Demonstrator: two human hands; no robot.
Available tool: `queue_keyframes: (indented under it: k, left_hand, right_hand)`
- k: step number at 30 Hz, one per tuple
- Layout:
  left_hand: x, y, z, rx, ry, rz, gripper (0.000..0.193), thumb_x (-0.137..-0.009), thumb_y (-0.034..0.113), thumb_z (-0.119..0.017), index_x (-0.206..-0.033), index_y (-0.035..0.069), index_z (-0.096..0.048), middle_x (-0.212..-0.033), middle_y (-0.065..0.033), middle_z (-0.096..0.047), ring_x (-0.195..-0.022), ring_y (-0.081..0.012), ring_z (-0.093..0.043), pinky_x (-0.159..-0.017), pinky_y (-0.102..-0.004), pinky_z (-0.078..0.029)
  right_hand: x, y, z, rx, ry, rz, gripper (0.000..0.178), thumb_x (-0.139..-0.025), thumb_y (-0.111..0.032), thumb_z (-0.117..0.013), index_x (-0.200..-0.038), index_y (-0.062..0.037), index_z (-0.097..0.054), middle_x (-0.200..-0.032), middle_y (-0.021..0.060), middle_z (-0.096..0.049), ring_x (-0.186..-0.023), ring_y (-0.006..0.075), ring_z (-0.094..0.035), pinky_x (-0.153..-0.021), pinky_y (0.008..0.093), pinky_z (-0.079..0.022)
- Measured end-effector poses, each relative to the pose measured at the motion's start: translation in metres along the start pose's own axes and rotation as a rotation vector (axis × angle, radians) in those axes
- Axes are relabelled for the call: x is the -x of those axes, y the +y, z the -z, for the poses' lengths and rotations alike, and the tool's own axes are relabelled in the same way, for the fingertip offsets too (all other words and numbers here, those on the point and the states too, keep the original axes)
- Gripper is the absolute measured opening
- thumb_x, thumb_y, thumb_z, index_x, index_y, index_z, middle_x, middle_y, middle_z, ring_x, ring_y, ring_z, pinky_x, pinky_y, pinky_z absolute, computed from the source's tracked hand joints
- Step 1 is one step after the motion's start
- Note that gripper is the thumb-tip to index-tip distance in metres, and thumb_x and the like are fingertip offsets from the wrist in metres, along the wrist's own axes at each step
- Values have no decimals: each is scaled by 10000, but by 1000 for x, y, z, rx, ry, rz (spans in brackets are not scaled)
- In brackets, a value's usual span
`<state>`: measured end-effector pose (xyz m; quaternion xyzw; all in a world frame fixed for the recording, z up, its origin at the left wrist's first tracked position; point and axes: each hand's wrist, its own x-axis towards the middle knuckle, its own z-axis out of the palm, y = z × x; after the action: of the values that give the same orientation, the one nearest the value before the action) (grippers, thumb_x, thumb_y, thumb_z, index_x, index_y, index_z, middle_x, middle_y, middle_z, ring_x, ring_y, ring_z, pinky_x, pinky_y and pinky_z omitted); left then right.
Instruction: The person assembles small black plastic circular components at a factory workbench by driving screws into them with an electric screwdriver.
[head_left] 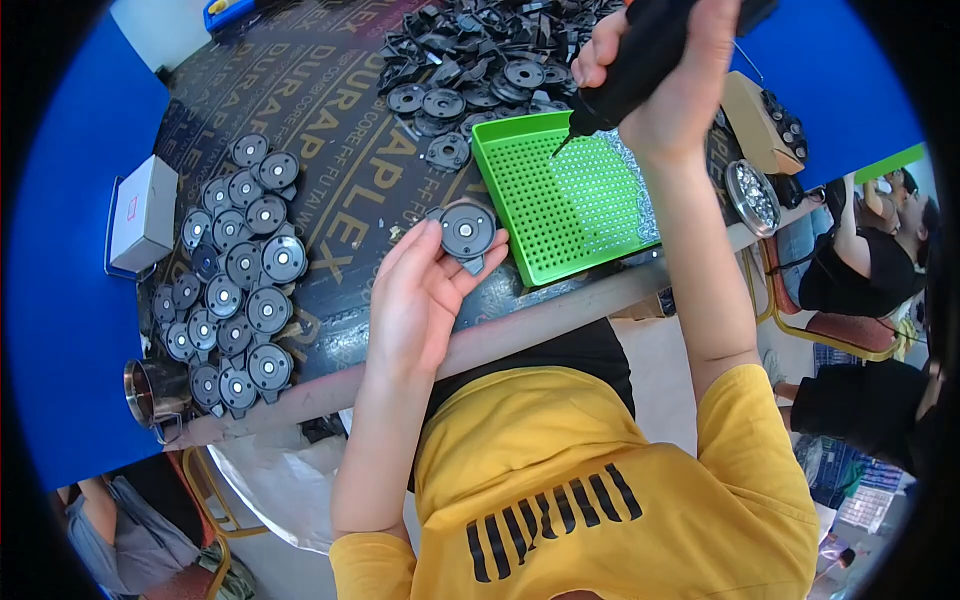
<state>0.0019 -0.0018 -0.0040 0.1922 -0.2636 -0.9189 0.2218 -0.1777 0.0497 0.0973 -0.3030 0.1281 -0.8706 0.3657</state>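
Note:
My left hand holds a round black plastic part with a silver centre, just left of a green perforated tray. My right hand grips a black electric screwdriver, its tip pointing down over the tray's far edge. Small silver screws lie along the right side of the tray.
A stack of finished round black parts covers the table's left side. A loose pile of black parts lies at the back. A white box, a metal cup, a cardboard box and a round metal dish stand near the edges. Other people sit at the right.

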Motion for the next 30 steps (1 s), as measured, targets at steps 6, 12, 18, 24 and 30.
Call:
queue_keyframes:
  k: [6, 12, 18, 24, 30]
  left_hand:
    - [0, -1, -1, -27, -19, -12, 289, -918, 144, -358, -1055, -97, -442, -1021, -220, -550, -983, -330, -549, -894, -433, -440]
    - [1, 1, -3, -76, -39, 7, 295, -932, 153, -341, -1068, -85, -449, -1023, -169, -550, -962, -256, -561, -892, -400, -447]
    - [1, 2, -3, -48, -29, 0, 277, -933, 136, -334, -1061, -80, -453, -1022, -156, -552, -931, -224, -566, -892, -392, -452]
    - [0, 1, -2, -54, -29, 3, 258, -930, 116, -328, -1050, -68, -464, -1015, -140, -556, -917, -199, -570, -885, -397, -457]
    - [1, 1, -2, -99, -6, 3, 247, -929, 115, -333, -1041, -57, -469, -1007, -130, -559, -888, -188, -576, -869, -391, -464]
  right_hand:
    - [23, 29, -65, -164, -41, 153, 650, -801, -636, -359, -938, -2, -410, -672, 111, -493, -382, 160, -492, -310, 256, -412]
    - [33, 33, -48, 500, -114, 136, 500, -797, -447, -554, -946, 7, -409, -678, 104, -498, -400, 155, -492, -354, 251, -414]
    - [36, 37, -40, 618, -204, 72, 380, -816, -374, -555, -892, -13, -463, -596, 69, -509, -418, 120, -495, -387, 228, -403]
    - [40, 44, -29, 684, -257, 1, 311, -830, -351, -554, -856, -44, -512, -539, 37, -513, -430, 85, -484, -397, 208, -384]
    - [43, 45, -34, 683, -339, 49, 286, -816, -316, -586, -884, -46, -518, -543, 3, -493, -431, 58, -474, -390, 180, -370]
